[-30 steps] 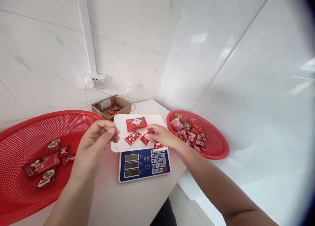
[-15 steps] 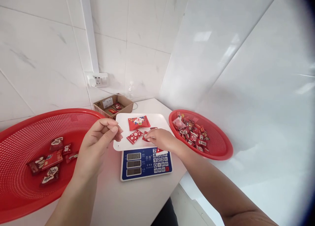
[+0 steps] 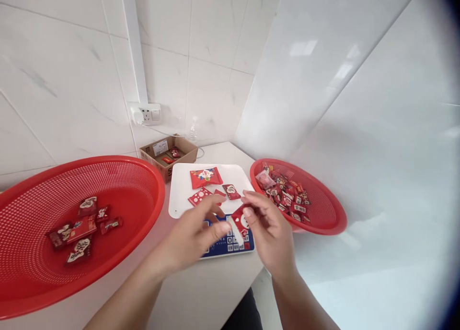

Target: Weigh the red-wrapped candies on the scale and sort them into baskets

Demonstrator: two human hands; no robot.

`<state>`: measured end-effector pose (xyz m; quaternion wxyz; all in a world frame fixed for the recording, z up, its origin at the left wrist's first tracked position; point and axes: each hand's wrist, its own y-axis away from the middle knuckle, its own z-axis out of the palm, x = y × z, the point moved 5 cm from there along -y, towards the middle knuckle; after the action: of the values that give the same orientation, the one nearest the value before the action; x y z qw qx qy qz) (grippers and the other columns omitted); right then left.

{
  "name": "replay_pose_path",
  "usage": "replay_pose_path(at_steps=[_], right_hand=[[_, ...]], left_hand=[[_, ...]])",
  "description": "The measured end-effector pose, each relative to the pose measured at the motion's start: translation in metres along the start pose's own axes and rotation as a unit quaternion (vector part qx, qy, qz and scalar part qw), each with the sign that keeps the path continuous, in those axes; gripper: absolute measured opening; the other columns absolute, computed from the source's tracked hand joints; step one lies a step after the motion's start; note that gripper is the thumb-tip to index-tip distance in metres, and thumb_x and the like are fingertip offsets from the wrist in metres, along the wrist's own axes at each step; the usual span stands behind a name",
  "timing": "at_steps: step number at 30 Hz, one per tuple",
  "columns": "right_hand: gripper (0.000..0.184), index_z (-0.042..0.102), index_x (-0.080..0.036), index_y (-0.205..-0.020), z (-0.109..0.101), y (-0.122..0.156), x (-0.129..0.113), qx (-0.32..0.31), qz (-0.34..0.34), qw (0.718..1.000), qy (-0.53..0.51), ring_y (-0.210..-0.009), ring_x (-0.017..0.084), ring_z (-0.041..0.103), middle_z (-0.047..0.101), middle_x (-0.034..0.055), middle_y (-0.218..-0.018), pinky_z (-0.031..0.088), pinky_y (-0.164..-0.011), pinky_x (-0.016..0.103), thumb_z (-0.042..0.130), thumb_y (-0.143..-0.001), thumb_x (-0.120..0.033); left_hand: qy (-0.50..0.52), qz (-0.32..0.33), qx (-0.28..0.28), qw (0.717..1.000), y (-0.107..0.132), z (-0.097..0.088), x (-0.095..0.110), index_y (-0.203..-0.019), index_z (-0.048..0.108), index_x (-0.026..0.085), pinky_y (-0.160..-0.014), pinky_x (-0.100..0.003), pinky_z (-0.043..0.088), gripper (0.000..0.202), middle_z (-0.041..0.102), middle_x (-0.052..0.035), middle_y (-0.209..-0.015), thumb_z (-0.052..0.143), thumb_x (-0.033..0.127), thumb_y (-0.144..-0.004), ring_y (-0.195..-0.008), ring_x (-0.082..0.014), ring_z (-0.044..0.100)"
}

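Between the fingers of my right hand (image 3: 271,227) is a small red candy packet (image 3: 240,220), held above the front of the digital scale (image 3: 221,248). My left hand (image 3: 199,229) reaches toward the packet from the left, its thumb and fingers apart and apparently holding nothing. Behind the hands, the scale's white pan (image 3: 181,195) bears a larger red packet (image 3: 206,177), a dotted red packet (image 3: 200,195) and a dark red packet (image 3: 231,192). Another red piece lies partly hidden behind my left fingers. The hands cover much of the scale's display and keypad.
A large red perforated basket (image 3: 143,169) with several packets stands at the left. At the right, a red basket (image 3: 328,212) holds a heap of packets. An open cardboard box (image 3: 168,169) and a clear bottle (image 3: 194,128) are at the back, below a wall socket (image 3: 145,114).
My right hand has lifted a red packet from the pan and drawn it back over the keypad. My left hand has moved right, close to it, and its fingers have spread.
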<state>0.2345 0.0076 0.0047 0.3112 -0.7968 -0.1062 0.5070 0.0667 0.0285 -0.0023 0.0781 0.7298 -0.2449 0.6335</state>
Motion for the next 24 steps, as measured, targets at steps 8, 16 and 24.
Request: replay_pose_path(at_steps=[8, 16, 24], right_hand=[[0.042, 0.056, -0.027, -0.124, 0.01, 0.014, 0.008, -0.013, 0.018, 0.999, -0.039, -0.118, 0.023, 0.054, 0.057, 0.009, -0.129, 0.051, -0.093, 0.039, 0.064, -0.083, -0.035], [0.037, 0.058, -0.021, -0.073, 0.018, 0.012, 0.031, -0.107, 0.215, 0.959, -0.15, -0.057, 0.012, 0.049, 0.053, -0.0021, -0.06, 0.044, -0.055, 0.025, 0.058, -0.08, -0.057], [0.028, 0.059, -0.022, -0.09, 0.027, 0.01, 0.021, -0.185, 0.168, 0.959, -0.131, -0.076, 0.016, 0.058, 0.063, 0.0017, -0.082, 0.048, -0.071, 0.028, 0.057, -0.084, -0.049]], left_hand=[[0.047, -0.036, -0.012, 0.998, -0.003, 0.021, -0.012, -0.119, 0.054, 0.028, -0.076, -0.032, 0.051, 0.03, 0.065, -0.0049, -0.11, 0.052, 0.035, -0.09, -0.086, -0.0184, 0.061], [0.07, -0.034, -0.004, 0.997, -0.006, 0.009, -0.014, -0.112, 0.055, 0.026, -0.076, -0.034, 0.049, 0.032, 0.064, -0.0044, -0.101, 0.062, 0.038, -0.083, -0.086, -0.0194, 0.059], [0.089, -0.029, 0.003, 0.996, -0.011, 0.004, -0.018, -0.097, 0.062, 0.023, -0.078, -0.031, 0.046, 0.022, 0.067, -0.0026, -0.096, 0.064, 0.038, -0.081, -0.088, -0.0192, 0.059]])
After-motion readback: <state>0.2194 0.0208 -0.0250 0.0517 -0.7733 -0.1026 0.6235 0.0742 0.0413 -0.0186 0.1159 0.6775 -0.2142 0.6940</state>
